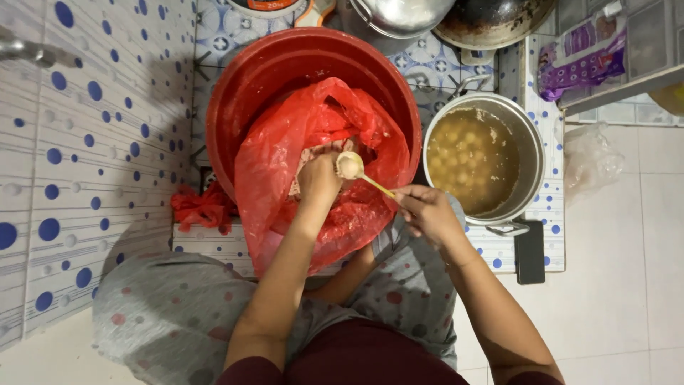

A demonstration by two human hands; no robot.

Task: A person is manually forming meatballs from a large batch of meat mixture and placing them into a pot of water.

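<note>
A wall [78, 164] of white tiles with blue dots fills the left side. The low ledge [548, 207] ahead carries the same dotted tiles. At right the floor [627, 285] is plain pale tile, with a crumpled clear bag [590, 160] lying on it by the ledge. A metal pipe [25, 50] juts from the wall at upper left. Light is soft and even, with a shadow on the wall beside the ledge.

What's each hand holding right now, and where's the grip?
Right hand pinches a spoon by its handle end. Left hand is in the red bag; its grip cannot be told.
</note>
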